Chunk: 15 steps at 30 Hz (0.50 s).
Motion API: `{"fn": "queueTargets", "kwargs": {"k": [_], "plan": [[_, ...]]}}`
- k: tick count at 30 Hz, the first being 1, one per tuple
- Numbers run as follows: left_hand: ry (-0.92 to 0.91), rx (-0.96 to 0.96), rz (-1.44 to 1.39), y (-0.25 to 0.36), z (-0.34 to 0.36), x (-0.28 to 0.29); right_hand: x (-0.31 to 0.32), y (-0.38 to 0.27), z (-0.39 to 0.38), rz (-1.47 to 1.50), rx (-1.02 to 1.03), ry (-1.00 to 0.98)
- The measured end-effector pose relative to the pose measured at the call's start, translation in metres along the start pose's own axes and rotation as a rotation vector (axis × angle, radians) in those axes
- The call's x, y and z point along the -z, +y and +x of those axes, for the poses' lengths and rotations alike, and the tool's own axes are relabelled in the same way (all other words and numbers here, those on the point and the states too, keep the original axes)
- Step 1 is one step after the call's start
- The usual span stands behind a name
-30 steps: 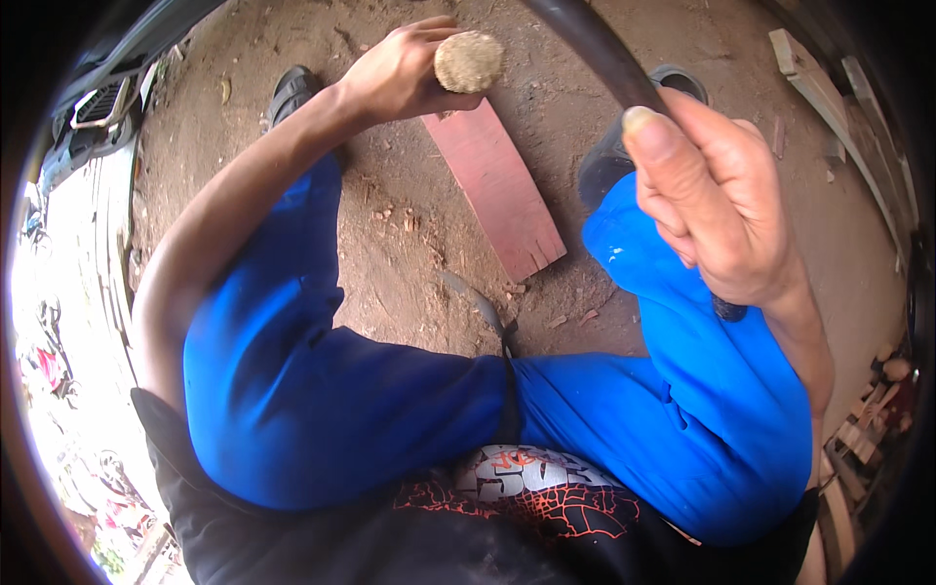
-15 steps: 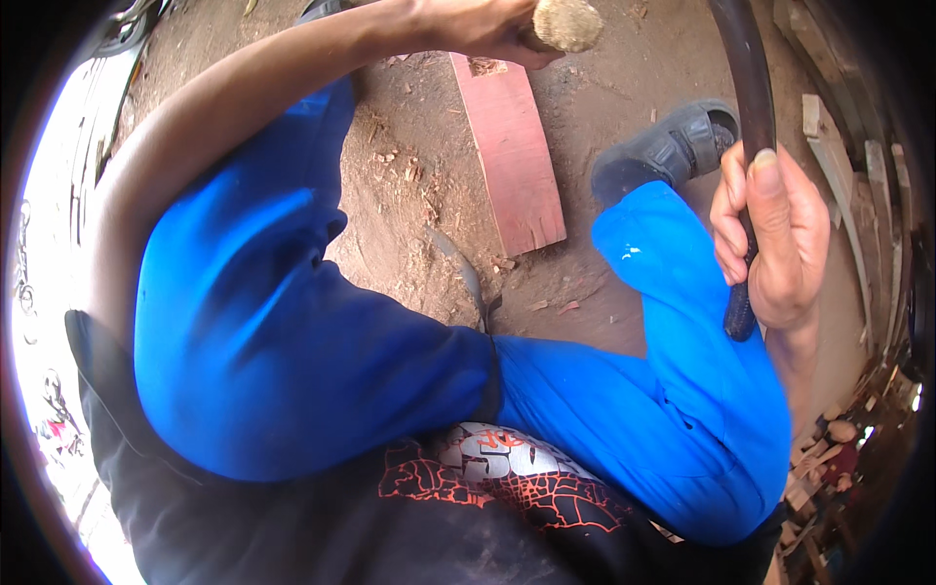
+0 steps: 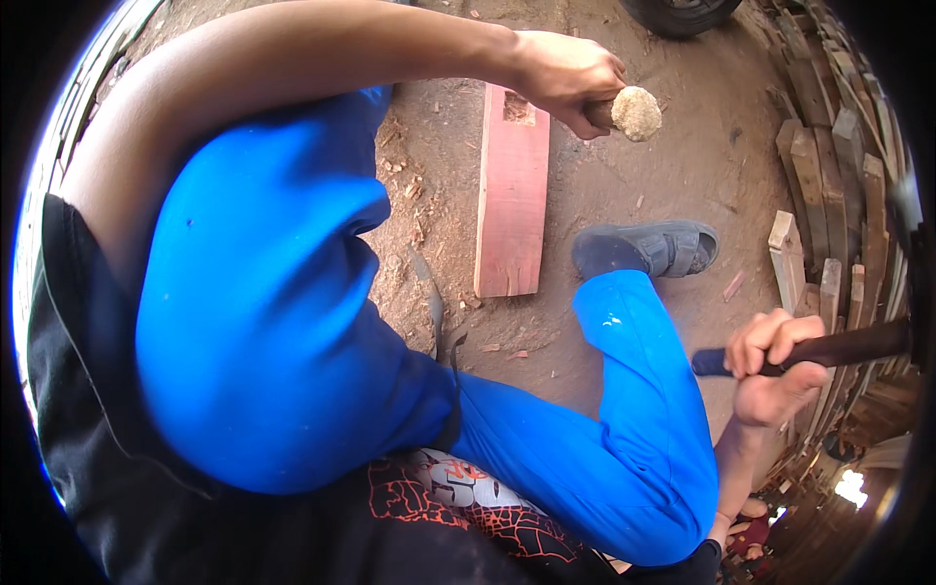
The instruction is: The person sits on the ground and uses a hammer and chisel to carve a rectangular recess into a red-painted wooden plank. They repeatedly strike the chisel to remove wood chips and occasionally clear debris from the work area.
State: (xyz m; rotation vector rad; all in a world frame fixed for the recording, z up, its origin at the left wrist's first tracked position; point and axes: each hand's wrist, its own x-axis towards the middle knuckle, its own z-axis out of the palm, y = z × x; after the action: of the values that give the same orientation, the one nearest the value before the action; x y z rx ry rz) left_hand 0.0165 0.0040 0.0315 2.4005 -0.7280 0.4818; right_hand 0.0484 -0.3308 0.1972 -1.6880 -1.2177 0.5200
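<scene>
My left hand point(image 3: 570, 78) is closed around the wooden handle of a chisel point(image 3: 636, 114), whose battered, frayed end faces up. The blade is hidden beneath the hand. Just left of it, a reddish plank point(image 3: 514, 214) lies on the ground, with a rough rectangular hole point(image 3: 517, 107) cut near its far end. On the right, my right hand point(image 3: 775, 366) wraps round the dark handle of a hammer point(image 3: 863, 343). The handle points out to the right, and its dark head is barely visible at the picture's shadowed rim.
Stacked timber pieces point(image 3: 829, 175) line the right side. My sandalled foot point(image 3: 648, 251) rests right of the plank. Wood chips point(image 3: 414, 185) and a thin grey strip point(image 3: 429, 297) lie on the dirt to the left. A black wheel point(image 3: 682, 12) stands at the far edge.
The hammer has swung from upright to pointing right, and my right hand has lowered. My left hand with the chisel sits further right of the plank. The whole view has shifted.
</scene>
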Motion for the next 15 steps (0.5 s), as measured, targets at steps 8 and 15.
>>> {"fn": "queueTargets", "kwargs": {"k": [8,15], "plan": [[0.09,0.122,0.003,-0.017,-0.005,0.006,-0.015,-0.01,0.022,-0.121,-0.51,-0.063],[-0.051,0.182,0.007,-0.007,-0.002,0.01,-0.005,-0.064,0.034,0.167,-0.252,0.196]]}}
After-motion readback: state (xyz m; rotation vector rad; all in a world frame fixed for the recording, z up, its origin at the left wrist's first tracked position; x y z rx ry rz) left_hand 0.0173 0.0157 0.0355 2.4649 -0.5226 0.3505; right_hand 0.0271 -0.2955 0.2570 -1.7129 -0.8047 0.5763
